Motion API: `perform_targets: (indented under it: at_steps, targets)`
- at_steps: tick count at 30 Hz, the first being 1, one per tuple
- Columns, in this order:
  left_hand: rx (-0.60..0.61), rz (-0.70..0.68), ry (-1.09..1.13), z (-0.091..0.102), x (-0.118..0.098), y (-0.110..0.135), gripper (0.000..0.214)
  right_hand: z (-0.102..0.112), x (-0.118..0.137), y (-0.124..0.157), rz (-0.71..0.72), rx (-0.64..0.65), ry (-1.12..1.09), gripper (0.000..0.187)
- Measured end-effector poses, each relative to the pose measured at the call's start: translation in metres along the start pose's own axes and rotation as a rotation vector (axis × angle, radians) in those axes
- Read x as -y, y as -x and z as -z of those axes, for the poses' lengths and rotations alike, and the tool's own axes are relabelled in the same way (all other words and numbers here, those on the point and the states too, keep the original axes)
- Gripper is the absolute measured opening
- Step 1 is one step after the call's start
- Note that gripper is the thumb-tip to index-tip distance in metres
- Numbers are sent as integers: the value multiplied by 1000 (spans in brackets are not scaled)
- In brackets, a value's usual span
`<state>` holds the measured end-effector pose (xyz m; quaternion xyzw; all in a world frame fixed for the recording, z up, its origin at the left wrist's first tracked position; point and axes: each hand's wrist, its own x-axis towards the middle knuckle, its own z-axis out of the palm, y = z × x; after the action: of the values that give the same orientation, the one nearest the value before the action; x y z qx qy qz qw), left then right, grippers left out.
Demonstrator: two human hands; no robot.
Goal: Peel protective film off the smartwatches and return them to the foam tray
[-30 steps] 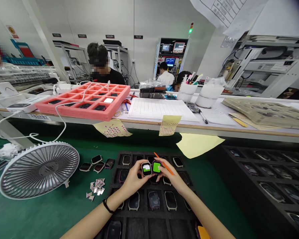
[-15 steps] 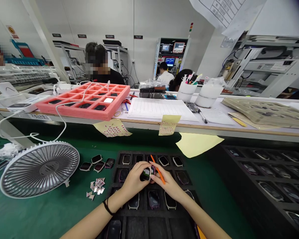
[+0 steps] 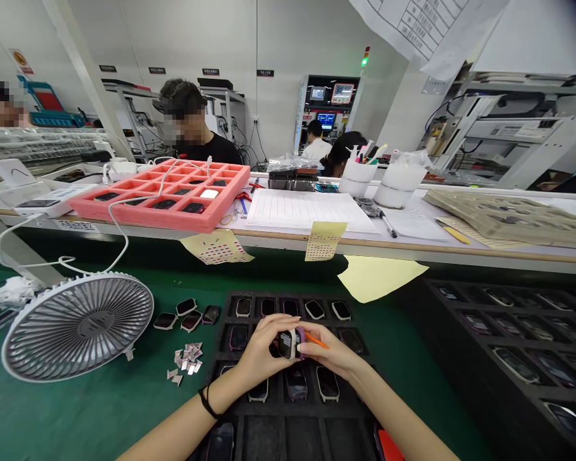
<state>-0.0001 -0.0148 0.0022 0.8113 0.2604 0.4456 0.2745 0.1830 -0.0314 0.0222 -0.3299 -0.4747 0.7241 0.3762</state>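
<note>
Two bare hands are working close together over a black foam tray (image 3: 288, 417) on a green table (image 3: 77, 416). The left hand (image 3: 262, 349), a black band (image 3: 208, 401) circling its wrist, is holding a pale-framed watch (image 3: 286, 344), its fingers curving over the top and its thumb pressing from below. The right hand (image 3: 331, 351) is gripping a purple-framed watch (image 3: 300, 335) between thumb and fingers, while an orange stick (image 3: 315, 340) is lying across that same hand. Both watches are standing tilted, side by side between the palms; whether their frames are touching is hard to tell. Lines of lettering, too small to read, are showing on the pale-framed watch's dark screen.

Beneath the hands, more watches (image 3: 328, 383) are sitting in the tray's compartments. To the left, four loose watches (image 3: 191, 321) are lying near a scatter of small metal pieces (image 3: 191, 355), with a round fan (image 3: 93, 325) leaning beyond them. A second dark tray (image 3: 461, 365), also holding watches, is standing at the right. On the shelf above, a pink foam tray (image 3: 206, 224), a ruled sheet (image 3: 310, 208) and white cups (image 3: 358, 178) are resting, and a co-worker in black (image 3: 214, 150) is sitting behind with head bowed.
</note>
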Motion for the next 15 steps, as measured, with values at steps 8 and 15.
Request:
perform_targets:
  at_steps: [8,15]
  targets:
    - [91,22,-48,0,4,1,51,-3,-7,-2,51,-115,99,33]
    - [38,-4,-62,0,2,0,47,-9,-1,1,56,-99,115,36]
